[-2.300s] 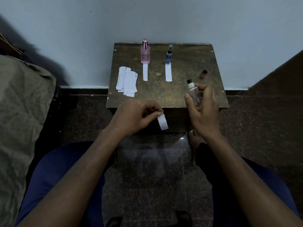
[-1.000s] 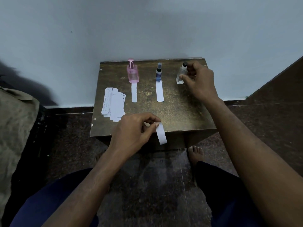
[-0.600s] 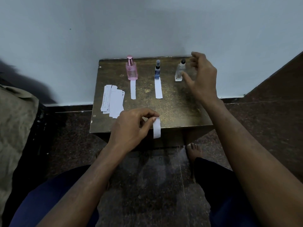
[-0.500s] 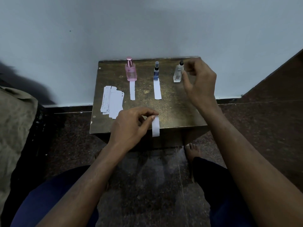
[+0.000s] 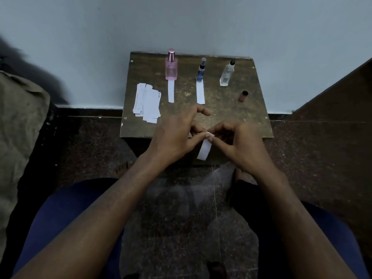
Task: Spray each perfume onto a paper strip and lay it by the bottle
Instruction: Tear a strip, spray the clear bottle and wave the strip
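Three perfume bottles stand along the back of the small brown table (image 5: 257,125): a pink bottle (image 5: 171,66), a thin blue bottle (image 5: 201,71) and a clear bottle (image 5: 227,74). A white strip (image 5: 171,91) lies in front of the pink bottle, another strip (image 5: 200,92) in front of the blue one. Nothing lies by the clear bottle. At the table's front edge my left hand (image 5: 175,135) and my right hand (image 5: 239,141) both pinch the top end of a hanging paper strip (image 5: 205,149).
A pile of spare paper strips (image 5: 148,102) lies at the table's left. A small brown cap (image 5: 243,96) lies at the right, in front of the clear bottle. A wall stands behind the table. Crumpled olive cloth (image 5: 18,125) is at the far left. My knees flank the dark floor.
My right hand set the clear bottle down at the back right, let go and came back to the front edge. It now pinches the strip together with my left hand.
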{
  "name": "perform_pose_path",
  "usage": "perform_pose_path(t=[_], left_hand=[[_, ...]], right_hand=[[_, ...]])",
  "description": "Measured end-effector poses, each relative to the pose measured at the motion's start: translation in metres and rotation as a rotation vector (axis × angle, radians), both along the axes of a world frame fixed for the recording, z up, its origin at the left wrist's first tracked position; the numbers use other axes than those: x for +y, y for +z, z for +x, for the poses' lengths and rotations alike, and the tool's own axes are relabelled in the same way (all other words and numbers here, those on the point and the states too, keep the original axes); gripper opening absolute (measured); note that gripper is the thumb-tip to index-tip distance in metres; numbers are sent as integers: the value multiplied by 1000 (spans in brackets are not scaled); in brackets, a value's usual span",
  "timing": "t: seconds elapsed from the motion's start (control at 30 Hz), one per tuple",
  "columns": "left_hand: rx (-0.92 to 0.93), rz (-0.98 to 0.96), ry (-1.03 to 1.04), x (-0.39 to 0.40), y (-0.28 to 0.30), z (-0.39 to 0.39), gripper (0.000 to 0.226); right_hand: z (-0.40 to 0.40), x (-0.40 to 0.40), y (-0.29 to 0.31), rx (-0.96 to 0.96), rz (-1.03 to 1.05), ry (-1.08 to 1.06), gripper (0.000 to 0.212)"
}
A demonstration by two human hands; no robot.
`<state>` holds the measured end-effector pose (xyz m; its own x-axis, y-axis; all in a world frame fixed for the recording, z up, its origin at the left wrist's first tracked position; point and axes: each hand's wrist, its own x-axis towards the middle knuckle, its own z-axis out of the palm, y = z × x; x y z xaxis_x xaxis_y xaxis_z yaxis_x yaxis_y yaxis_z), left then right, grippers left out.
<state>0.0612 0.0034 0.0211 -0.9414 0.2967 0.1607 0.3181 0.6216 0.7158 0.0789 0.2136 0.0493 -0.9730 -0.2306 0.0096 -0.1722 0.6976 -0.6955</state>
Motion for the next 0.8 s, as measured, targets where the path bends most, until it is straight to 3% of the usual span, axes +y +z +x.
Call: perform_pose_path(t=[0.2,0.37,0.57,0.8], left_hand=[[-4,-1,-56,-8,-6,-1,60],[-76,59,-115,-12,-8,-4,50],[-57,33,-83,-13,-15,-8,44],[-105,57,-66,-14,-22,-14,45]], right_hand=[[3,-8,-5,53,-20,17,5],[2,-6,-9,73,-77,-53,3],[-5,1,-21,-92,-280,-59,5],[-17,-1,-23,-79,-220,31,5]])
